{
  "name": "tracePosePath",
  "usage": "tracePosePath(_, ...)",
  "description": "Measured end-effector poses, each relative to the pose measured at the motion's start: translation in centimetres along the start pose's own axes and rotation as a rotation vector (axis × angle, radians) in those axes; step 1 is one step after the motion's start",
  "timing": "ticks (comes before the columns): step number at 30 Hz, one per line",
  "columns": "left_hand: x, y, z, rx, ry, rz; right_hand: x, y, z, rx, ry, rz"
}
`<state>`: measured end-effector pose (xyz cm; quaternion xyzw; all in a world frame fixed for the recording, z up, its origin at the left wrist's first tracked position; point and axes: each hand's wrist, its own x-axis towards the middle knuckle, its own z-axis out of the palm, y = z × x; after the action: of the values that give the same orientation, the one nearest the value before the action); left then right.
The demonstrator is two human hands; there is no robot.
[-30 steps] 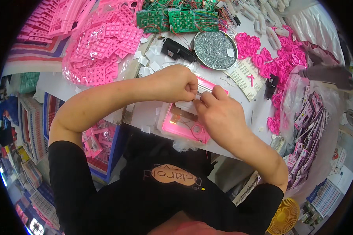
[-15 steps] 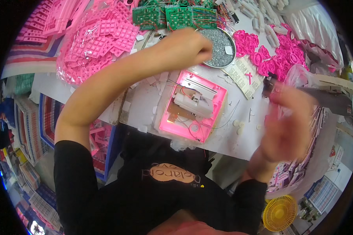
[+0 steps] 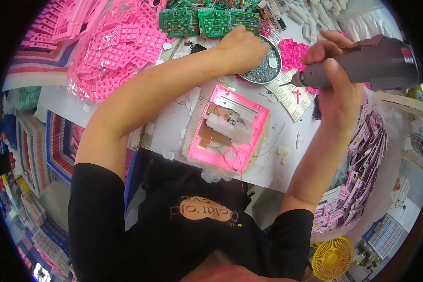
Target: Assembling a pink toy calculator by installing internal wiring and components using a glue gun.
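Observation:
My left hand [image 3: 243,50] is over a round dish [image 3: 280,66] of small grey metal screws [image 3: 262,75]. Its fingers are curled down into the pile, and what they hold, if anything, is hidden. A dark grey electric screwdriver [image 3: 376,66] lies across my raised right hand [image 3: 339,91], gripped by the fingers, its thin bit pointing left toward the dish. Between my arms, a pink plastic housing [image 3: 239,160] lies open-side up on the table. Inside it sit a white plastic block [image 3: 224,124], a brown board and thin wires, one trailing out to the right.
Green circuit boards [image 3: 216,22] with wires stand at the back. Left of them lies a clear bag of pink keypad-like parts [image 3: 113,56]. Pink loops [image 3: 292,52] and a printed paper [image 3: 291,105] lie right of the dish. A bag of flat pink packets [image 3: 357,174] and a yellow basket [image 3: 332,258] stand lower right.
My right hand has risen, bringing the electric screwdriver into clear view over the table's right side. My left hand has moved slightly right, further over the dish. The housing has barely shifted.

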<state>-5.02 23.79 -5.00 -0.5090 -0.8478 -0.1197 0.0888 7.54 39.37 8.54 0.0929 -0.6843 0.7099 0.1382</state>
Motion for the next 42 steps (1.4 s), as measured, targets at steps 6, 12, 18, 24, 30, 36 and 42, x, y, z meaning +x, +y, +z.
tracePosePath(6,-8.5,3.7,-7.2,-0.241,0.12,0.211,-5.6,1.4,4.2,0.392,0.095,-0.136)
tracePosePath(12,-14.7,7.9,-8.0,-0.597,0.125,0.004,-9.0,-0.7,6.5,0.392,-0.106,-0.225)
tracePosePath(18,-14.9,8.2,-8.0,-0.644,0.157,-0.025,-9.3,-0.5,7.2,0.409,-0.145,-0.179)
tracePosePath(24,-15.2,8.1,-8.6,-0.523,0.136,-0.044,-9.7,0.3,7.5,0.359,-0.162,-0.191)
tracePosePath(30,-17.3,6.7,-7.1,-0.254,0.12,-0.117,-9.0,2.3,7.8,0.331,-0.11,-0.181)
tracePosePath(36,-17.8,6.3,-6.4,-0.332,0.218,-0.039,-8.6,3.7,8.6,0.255,-0.151,-0.19)
tracePosePath(42,-17.7,6.3,-6.1,-0.387,0.266,-0.04,-8.2,4.1,8.8,0.242,-0.177,-0.22)
